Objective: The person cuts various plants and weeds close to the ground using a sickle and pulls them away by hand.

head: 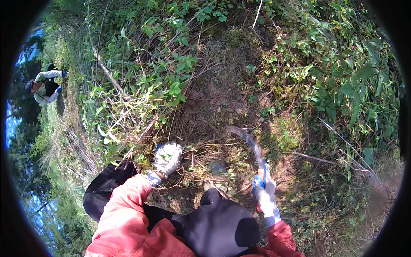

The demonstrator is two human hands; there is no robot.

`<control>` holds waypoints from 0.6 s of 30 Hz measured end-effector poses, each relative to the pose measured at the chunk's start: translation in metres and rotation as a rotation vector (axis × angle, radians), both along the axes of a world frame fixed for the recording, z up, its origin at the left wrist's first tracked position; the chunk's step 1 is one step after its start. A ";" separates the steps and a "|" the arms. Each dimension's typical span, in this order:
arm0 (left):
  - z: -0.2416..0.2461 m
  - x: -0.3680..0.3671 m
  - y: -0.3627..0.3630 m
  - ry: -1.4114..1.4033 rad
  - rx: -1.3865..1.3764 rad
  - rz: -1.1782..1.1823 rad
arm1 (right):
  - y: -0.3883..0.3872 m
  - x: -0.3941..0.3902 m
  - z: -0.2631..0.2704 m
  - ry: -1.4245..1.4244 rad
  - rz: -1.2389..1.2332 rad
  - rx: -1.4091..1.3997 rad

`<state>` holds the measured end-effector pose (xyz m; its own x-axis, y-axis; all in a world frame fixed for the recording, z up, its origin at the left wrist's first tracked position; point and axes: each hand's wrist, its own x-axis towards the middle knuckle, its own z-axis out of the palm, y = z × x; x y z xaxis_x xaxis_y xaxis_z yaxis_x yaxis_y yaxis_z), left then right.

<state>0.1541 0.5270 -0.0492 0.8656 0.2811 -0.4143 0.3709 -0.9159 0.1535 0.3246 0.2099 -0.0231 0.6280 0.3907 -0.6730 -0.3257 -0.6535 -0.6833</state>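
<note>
My right hand (pixel 265 188), in a white and blue work glove, is closed around the handle of a sickle. The curved metal blade of the sickle (pixel 249 139) points up and to the left over bare soil and dry stalks. My left hand (pixel 167 158), gloved the same way, rests against a heap of cut stems and leaves (pixel 138 119) left of the middle; its palm side is hidden, so whether it grips any stems does not show. Between my hands lie loose cut stalks (pixel 205 175) on the ground, close to my knees.
Dense leafy vines (pixel 356 83) cover the right side. A woody stick (pixel 107 72) slants through the growth at upper left. Thin dry canes (pixel 334 162) jut out at right. Another person (pixel 48 86), in blue gloves, is at the far left, some way off.
</note>
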 end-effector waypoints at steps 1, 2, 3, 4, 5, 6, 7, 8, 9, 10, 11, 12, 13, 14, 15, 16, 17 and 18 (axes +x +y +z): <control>0.007 0.011 -0.002 0.077 -0.037 0.001 | 0.028 0.017 0.001 0.095 -0.134 0.148; 0.015 0.024 -0.008 0.096 -0.056 0.018 | 0.064 0.036 0.009 0.192 -0.260 0.287; 0.024 0.044 -0.014 0.179 -0.063 0.041 | 0.095 0.051 -0.002 0.153 -0.241 0.291; 0.044 0.072 -0.019 0.199 -0.117 0.016 | 0.125 0.067 -0.006 0.145 -0.292 0.324; 0.054 0.105 -0.027 0.202 -0.164 0.026 | 0.148 0.082 -0.012 0.131 -0.349 0.345; 0.068 0.133 -0.031 0.056 -0.235 0.054 | 0.165 0.096 -0.018 0.093 -0.351 0.365; 0.064 0.160 -0.038 -0.149 -0.222 0.028 | 0.173 0.109 -0.020 0.039 -0.362 0.372; 0.064 0.188 -0.030 -0.239 -0.193 0.034 | 0.183 0.112 -0.019 0.043 -0.368 0.419; 0.053 0.204 -0.018 -0.331 0.052 -0.044 | 0.187 0.110 -0.022 -0.185 -0.217 0.304; 0.042 0.223 0.004 -0.286 0.128 -0.019 | 0.191 0.103 -0.021 -0.070 -0.298 0.367; 0.006 0.230 0.034 -0.275 0.381 -0.068 | 0.190 0.090 -0.010 0.047 -0.373 0.431; -0.009 0.241 0.060 -0.063 0.527 -0.107 | 0.170 0.085 -0.011 0.116 -0.405 0.435; -0.037 0.224 0.097 0.047 0.734 -0.057 | 0.155 0.077 -0.013 0.206 -0.424 0.455; -0.030 0.220 0.118 0.198 0.545 0.066 | 0.138 0.069 -0.011 0.168 -0.422 0.412; -0.026 0.220 0.138 0.343 0.371 0.199 | 0.124 0.067 -0.007 0.126 -0.427 0.356; -0.032 0.208 0.136 0.171 0.421 0.175 | 0.123 0.063 0.001 0.126 -0.384 0.321; -0.039 0.203 0.136 0.224 0.396 0.121 | 0.134 0.066 0.001 0.105 -0.307 0.231; -0.036 0.205 0.133 0.266 0.373 0.071 | 0.147 0.070 0.005 0.095 -0.253 0.393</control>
<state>0.3593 0.6602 -0.0852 0.7166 0.5076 -0.4784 0.4162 -0.8616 -0.2906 0.3946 0.3571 -0.0183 0.6792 0.4702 -0.5635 -0.5138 -0.2437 -0.8226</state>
